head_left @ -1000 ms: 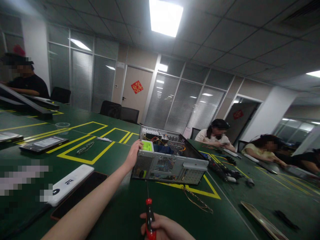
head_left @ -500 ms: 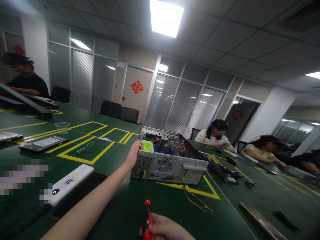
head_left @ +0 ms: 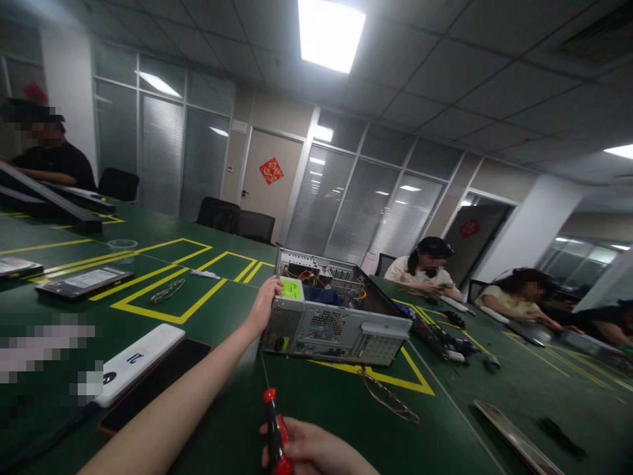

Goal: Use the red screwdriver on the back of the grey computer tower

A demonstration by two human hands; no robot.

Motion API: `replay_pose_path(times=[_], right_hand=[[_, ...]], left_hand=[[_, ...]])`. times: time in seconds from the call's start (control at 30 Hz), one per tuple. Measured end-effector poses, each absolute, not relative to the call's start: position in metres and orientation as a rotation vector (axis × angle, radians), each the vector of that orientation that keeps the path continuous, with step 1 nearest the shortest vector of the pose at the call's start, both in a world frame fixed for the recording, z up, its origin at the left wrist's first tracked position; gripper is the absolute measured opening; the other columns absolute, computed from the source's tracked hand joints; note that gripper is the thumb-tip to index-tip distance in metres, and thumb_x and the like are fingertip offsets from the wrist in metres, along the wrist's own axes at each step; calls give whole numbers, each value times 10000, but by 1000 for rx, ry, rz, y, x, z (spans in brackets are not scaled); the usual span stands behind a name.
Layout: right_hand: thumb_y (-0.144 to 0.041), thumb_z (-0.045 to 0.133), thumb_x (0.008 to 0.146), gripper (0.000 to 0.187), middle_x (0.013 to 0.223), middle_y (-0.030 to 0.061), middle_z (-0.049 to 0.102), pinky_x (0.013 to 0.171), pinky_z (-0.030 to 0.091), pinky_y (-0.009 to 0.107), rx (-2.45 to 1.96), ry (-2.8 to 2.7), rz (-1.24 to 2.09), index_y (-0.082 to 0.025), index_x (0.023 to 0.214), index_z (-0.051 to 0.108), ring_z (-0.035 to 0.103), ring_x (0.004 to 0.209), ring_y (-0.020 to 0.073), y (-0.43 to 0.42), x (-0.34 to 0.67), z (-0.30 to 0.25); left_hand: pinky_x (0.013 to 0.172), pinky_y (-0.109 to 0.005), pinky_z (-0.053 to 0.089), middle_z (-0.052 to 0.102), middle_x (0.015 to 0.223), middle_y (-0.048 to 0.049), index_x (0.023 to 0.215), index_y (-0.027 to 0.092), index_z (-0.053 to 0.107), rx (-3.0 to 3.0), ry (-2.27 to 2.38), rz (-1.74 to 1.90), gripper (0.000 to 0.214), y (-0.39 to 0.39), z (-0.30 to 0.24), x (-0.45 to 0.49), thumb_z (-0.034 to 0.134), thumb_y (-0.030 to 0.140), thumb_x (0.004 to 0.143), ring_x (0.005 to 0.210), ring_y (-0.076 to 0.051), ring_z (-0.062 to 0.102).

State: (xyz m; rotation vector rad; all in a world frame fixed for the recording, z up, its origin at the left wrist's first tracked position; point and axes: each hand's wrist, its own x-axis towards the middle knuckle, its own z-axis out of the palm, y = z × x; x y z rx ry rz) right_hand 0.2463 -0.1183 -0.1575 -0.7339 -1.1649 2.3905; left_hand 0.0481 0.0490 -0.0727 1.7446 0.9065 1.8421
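An open silver computer case (head_left: 336, 323) lies on its side on the green table (head_left: 316, 415), inside a yellow taped outline. My left hand (head_left: 262, 305) reaches out and grips the case's near left corner, fingers curled over the top edge beside a green-labelled part (head_left: 291, 289). My right hand (head_left: 316, 452) sits at the bottom edge of the view, closed round the red-and-black handle of a screwdriver (head_left: 273, 422). Its thin shaft points up and left toward the case's rear panel.
A white device (head_left: 133, 363) and a dark phone (head_left: 158, 382) lie at my left. A tablet (head_left: 79, 282) and a plastic cup (head_left: 122, 248) sit farther left. Cables (head_left: 390, 396), tools (head_left: 445, 343) and a flat panel (head_left: 519, 439) lie right. Other people sit round the table.
My right hand has swung the screwdriver to the left, so its shaft now leans left instead of standing nearly upright. My left hand has stayed on the case.
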Motion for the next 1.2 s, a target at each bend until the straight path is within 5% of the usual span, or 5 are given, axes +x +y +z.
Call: replay_pose_path(times=[1.2], right_hand=[[-292,768,697,605,1052,83,641,831,410,324,-726,-1166,2439,-180,1232,510,615,910,164,-116,245,-150]], left_hand=[[1131,-384,314,635,1063,-75,725,210,528,1770,911,1844,418,44,-69,47,254,436,945,1239,-216,478]])
